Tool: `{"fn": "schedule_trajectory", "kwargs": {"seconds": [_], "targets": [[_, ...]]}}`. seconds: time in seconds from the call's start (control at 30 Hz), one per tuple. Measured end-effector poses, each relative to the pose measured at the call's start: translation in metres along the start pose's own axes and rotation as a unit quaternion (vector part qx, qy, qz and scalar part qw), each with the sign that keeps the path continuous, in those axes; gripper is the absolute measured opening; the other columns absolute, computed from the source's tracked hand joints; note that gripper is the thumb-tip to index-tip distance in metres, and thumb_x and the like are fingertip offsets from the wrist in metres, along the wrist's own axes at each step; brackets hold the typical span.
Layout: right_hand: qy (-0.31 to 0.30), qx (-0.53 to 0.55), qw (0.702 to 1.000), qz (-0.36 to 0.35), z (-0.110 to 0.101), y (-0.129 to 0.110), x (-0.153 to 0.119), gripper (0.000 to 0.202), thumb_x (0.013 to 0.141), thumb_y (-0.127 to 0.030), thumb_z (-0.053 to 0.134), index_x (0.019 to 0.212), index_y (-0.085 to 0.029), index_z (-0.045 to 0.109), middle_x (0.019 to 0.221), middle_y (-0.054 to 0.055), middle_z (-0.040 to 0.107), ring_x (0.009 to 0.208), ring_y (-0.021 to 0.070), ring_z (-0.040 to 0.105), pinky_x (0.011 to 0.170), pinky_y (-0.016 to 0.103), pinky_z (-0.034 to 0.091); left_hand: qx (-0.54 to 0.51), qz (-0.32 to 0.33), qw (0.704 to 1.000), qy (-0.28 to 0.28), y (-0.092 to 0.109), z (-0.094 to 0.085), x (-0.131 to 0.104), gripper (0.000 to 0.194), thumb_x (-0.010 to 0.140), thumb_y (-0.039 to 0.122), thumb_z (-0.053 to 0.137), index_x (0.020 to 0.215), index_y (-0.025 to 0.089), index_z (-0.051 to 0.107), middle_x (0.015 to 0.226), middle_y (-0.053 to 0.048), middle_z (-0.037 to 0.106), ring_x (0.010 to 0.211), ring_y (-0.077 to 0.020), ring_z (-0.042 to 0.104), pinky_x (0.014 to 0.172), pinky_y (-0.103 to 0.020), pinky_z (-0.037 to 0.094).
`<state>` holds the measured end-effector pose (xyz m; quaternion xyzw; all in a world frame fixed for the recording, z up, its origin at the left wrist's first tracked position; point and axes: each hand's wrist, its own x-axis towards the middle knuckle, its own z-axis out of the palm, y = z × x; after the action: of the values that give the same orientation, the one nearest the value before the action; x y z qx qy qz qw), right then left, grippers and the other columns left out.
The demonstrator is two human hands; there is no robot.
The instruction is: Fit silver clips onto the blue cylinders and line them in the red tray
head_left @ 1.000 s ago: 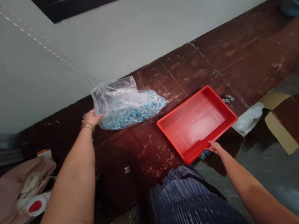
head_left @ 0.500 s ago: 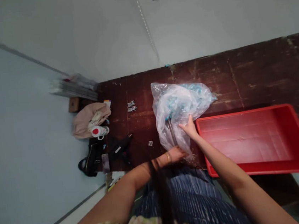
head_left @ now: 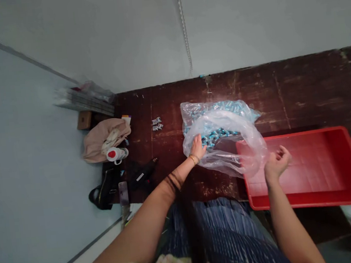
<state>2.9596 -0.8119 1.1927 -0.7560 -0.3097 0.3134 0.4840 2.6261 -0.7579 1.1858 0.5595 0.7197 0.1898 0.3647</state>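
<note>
Bag [head_left: 221, 120] wide open now — right fingers [head_left: 285, 156] apparently off

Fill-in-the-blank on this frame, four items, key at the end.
1. The left hand is at the opening of the clear plastic bag, whose many small pieces are mostly ____ in colour.
2. The right hand shows in front of a tray coloured ____.
3. The bracelet is on the person's ____ wrist.
4. In the picture, the tray lies to the ____ of the white mug.

Missing words: blue; red; left; right.
</note>
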Motion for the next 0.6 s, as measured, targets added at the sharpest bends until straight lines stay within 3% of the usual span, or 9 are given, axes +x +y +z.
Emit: {"fn": "schedule_trajectory", "kwargs": {"seconds": [0.03, 0.1, 0.13, 0.2, 0.3, 0.43, 0.47, 0.53, 0.6], "targets": [[-0.015, -0.014, 0.998, -0.059, 0.009, -0.003, -0.012, 0.054, 0.091, -0.041, 0.054, 0.138, -0.016, 0.061, 0.143, 0.019, 0.062, 0.138, 0.0324, 0.059, 0.117, 0.052, 0.053, 0.024, 0.016, 1.000, -0.002, 0.007, 0.005, 0.008, 0.087, 0.086, 0.012, 0.076, 0.168, 0.014, 0.047, 0.178, -0.027, 0.034, 0.166, -0.0426, 0.033, 0.137, -0.056, 0.026], [-0.117, -0.053, 0.977, -0.170, 0.040, -0.011, -0.030, 0.054, 0.097, -0.044, 0.053, 0.144, -0.018, 0.061, 0.149, 0.020, 0.061, 0.139, 0.0342, 0.059, 0.117, 0.055, 0.053, 0.094, 0.050, 0.994, -0.001, 0.020, 0.014, 0.024, 0.098, 0.086, 0.011, 0.079, 0.175, 0.015, 0.036, 0.184, -0.026, 0.016, 0.170, -0.0452, 0.021, 0.137, -0.060, 0.020], [-0.170, -0.086, 0.961, -0.200, 0.059, -0.014, -0.033, 0.059, 0.098, -0.046, 0.054, 0.150, -0.018, 0.057, 0.155, 0.022, 0.057, 0.144, 0.0360, 0.057, 0.118, 0.057, 0.052, 0.134, 0.065, 0.989, 0.003, 0.025, 0.016, 0.033, 0.099, 0.088, 0.012, 0.079, 0.176, 0.016, 0.033, 0.185, -0.027, 0.011, 0.171, -0.0466, 0.017, 0.137, -0.062, 0.018], [-0.198, -0.182, 0.943, -0.194, 0.098, -0.018, -0.025, 0.078, 0.096, -0.050, 0.061, 0.163, -0.013, 0.045, 0.171, 0.027, 0.039, 0.158, 0.0428, 0.041, 0.125, 0.065, 0.042, 0.208, 0.080, 0.975, 0.024, 0.034, 0.016, 0.055, 0.100, 0.092, 0.015, 0.079, 0.178, 0.015, 0.028, 0.185, -0.028, 0.005, 0.171, -0.0508, 0.012, 0.136, -0.069, 0.013], [-0.143, -0.301, 0.932, -0.140, 0.143, -0.018, 0.023, 0.096, 0.092, -0.051, 0.070, 0.168, -0.003, 0.035, 0.178, 0.036, 0.018, 0.164, 0.0537, 0.021, 0.128, 0.077, 0.023, 0.272, 0.069, 0.959, 0.049, 0.042, 0.007, 0.092, 0.109, 0.087, 0.017, 0.087, 0.179, 0.016, 0.027, 0.185, -0.028, -0.001, 0.169, -0.0585, 0.004, 0.132, -0.078, 0.003], [-0.129, -0.277, 0.948, -0.090, 0.172, -0.024, 0.102, 0.086, 0.092, -0.045, 0.066, 0.163, -0.004, 0.042, 0.178, 0.036, 0.017, 0.166, 0.0527, 0.016, 0.128, 0.079, 0.017, 0.275, 0.048, 0.960, 0.025, 0.043, 0.002, 0.128, 0.116, 0.070, 0.020, 0.100, 0.172, 0.021, 0.045, 0.185, -0.025, 0.007, 0.168, -0.0609, 0.002, 0.129, -0.084, -0.001], [-0.130, -0.232, 0.962, -0.066, 0.177, -0.028, 0.117, 0.077, 0.093, -0.043, 0.063, 0.158, -0.005, 0.048, 0.177, 0.035, 0.022, 0.166, 0.0510, 0.016, 0.128, 0.078, 0.018, 0.226, 0.030, 0.973, 0.030, 0.043, 0.002, 0.133, 0.107, 0.069, 0.019, 0.100, 0.165, 0.021, 0.054, 0.185, -0.023, 0.013, 0.169, -0.0593, 0.002, 0.130, -0.083, 0.000], [-0.149, -0.127, 0.980, -0.023, 0.187, -0.038, 0.135, 0.054, 0.093, -0.041, 0.058, 0.135, -0.007, 0.064, 0.165, 0.032, 0.044, 0.162, 0.0466, 0.027, 0.127, 0.070, 0.028, 0.069, -0.019, 0.995, 0.062, 0.043, 0.003, 0.143, 0.068, 0.076, 0.017, 0.094, 0.141, 0.020, 0.075, 0.179, -0.022, 0.036, 0.170, -0.0543, 0.012, 0.134, -0.077, 0.006], [-0.197, -0.044, 0.979, -0.003, 0.197, -0.052, 0.139, 0.034, 0.093, -0.043, 0.056, 0.102, -0.013, 0.070, 0.132, 0.025, 0.069, 0.143, 0.0393, 0.050, 0.120, 0.057, 0.043, -0.080, -0.059, 0.990, 0.099, 0.048, -0.003, 0.154, 0.023, 0.090, 0.017, 0.080, 0.113, 0.017, 0.083, 0.157, -0.023, 0.063, 0.162, -0.0491, 0.036, 0.133, -0.068, 0.024]]}}
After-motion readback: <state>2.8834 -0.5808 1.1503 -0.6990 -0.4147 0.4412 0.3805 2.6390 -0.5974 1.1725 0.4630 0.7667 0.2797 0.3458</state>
